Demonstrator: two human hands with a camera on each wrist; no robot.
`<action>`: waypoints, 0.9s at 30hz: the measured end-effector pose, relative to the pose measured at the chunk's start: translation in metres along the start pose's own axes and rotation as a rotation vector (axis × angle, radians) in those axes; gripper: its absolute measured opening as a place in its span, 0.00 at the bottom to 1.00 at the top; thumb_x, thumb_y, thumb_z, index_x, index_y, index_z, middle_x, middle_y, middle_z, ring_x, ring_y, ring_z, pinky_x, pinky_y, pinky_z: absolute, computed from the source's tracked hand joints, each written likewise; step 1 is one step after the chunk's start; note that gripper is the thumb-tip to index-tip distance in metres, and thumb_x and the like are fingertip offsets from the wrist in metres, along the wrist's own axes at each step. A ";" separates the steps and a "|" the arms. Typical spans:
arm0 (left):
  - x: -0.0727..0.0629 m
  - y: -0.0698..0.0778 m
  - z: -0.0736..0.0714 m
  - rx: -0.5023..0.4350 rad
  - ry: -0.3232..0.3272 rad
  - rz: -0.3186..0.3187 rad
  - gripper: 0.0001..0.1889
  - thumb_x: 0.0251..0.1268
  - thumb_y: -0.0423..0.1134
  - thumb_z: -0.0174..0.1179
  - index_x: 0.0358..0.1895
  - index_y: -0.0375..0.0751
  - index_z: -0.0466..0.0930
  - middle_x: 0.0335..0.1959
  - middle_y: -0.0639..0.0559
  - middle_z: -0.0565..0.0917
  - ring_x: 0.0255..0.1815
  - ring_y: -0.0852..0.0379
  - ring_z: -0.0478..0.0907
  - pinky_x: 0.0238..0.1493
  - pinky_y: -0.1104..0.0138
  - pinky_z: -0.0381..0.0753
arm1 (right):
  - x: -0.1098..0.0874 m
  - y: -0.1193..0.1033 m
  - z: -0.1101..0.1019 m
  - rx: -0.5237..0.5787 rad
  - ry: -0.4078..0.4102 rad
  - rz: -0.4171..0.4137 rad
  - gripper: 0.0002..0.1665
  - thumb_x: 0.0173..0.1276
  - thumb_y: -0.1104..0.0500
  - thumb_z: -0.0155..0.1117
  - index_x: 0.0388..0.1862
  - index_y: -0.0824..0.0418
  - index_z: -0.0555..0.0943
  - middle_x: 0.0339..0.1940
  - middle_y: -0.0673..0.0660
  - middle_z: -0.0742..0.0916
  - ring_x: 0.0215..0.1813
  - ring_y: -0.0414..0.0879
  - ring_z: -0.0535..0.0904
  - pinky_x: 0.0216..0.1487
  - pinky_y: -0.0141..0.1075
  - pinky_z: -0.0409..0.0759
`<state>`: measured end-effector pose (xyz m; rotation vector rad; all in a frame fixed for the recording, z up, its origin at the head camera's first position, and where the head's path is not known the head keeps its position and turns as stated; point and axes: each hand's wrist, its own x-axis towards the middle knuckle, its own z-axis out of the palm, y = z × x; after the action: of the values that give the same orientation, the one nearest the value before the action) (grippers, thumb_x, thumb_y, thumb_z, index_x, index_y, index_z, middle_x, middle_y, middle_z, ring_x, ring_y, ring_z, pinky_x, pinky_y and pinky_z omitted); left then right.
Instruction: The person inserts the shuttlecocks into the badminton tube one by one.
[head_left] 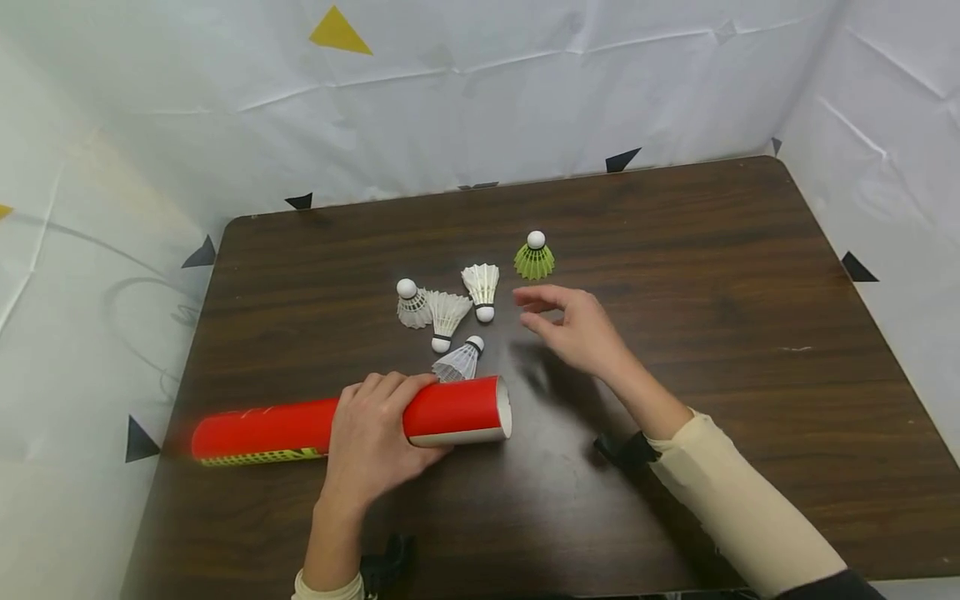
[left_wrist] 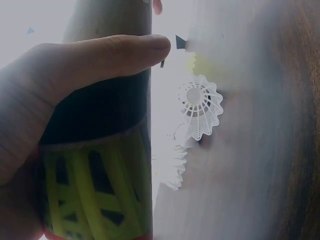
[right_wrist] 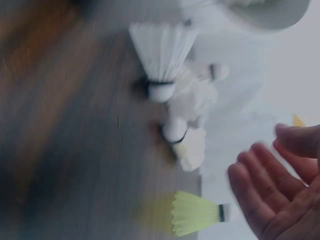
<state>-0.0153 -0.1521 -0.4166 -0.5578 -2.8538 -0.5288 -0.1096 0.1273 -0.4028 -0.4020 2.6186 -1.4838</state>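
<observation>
My left hand (head_left: pixel 378 433) grips a red shuttlecock tube (head_left: pixel 453 408) from above, its round end facing right. In the left wrist view, the thumb (left_wrist: pixel 120 52) lies across the tube's dark and yellow-green side. My right hand (head_left: pixel 581 333) is held above the table with fingers loosely bent and nothing in them. Just beyond its fingertips stands a yellow-green shuttlecock (head_left: pixel 534 262), cork up. White shuttlecocks lie between the hands: one (head_left: pixel 482 287) beside the right fingertips, two touching (head_left: pixel 447 312) (head_left: pixel 414 310) farther left, and one (head_left: pixel 459 362) partly hidden behind the tube.
The dark wooden table (head_left: pixel 712 333) is bordered by white sheeting (head_left: pixel 480 108) at the back and both sides. Black and yellow patches mark the sheeting. Along the tube's far side, the nearest white shuttlecock sits very close to it.
</observation>
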 end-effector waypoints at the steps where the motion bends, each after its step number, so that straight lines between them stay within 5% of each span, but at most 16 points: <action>1: 0.000 0.000 0.000 0.000 0.000 0.000 0.41 0.26 0.56 0.80 0.56 0.54 0.80 0.42 0.55 0.84 0.41 0.52 0.77 0.41 0.55 0.74 | 0.008 0.001 0.002 -0.071 -0.014 -0.002 0.23 0.68 0.62 0.65 0.62 0.59 0.79 0.57 0.54 0.84 0.57 0.49 0.80 0.55 0.46 0.78; 7: 0.001 -0.001 0.000 -0.001 -0.007 0.004 0.41 0.27 0.56 0.80 0.56 0.55 0.80 0.42 0.56 0.84 0.42 0.53 0.76 0.43 0.55 0.73 | 0.045 0.008 0.018 -0.383 -0.114 -0.038 0.32 0.71 0.61 0.59 0.73 0.57 0.68 0.71 0.57 0.73 0.72 0.53 0.67 0.68 0.50 0.64; 16: 0.000 0.000 0.001 -0.011 0.009 0.013 0.40 0.27 0.56 0.80 0.55 0.54 0.81 0.41 0.56 0.84 0.41 0.53 0.77 0.42 0.55 0.73 | 0.083 0.020 0.041 -0.499 -0.153 -0.076 0.32 0.73 0.63 0.50 0.75 0.62 0.62 0.75 0.60 0.67 0.76 0.53 0.60 0.72 0.46 0.59; 27: 0.001 -0.001 0.001 -0.003 0.003 0.009 0.40 0.26 0.56 0.80 0.55 0.55 0.81 0.41 0.56 0.84 0.41 0.53 0.77 0.41 0.56 0.72 | 0.100 0.031 0.051 -0.586 -0.217 -0.059 0.34 0.71 0.65 0.48 0.76 0.60 0.61 0.69 0.59 0.73 0.67 0.53 0.70 0.53 0.48 0.77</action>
<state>-0.0168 -0.1518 -0.4175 -0.5699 -2.8468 -0.5319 -0.2000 0.0720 -0.4517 -0.6486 2.8261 -0.6054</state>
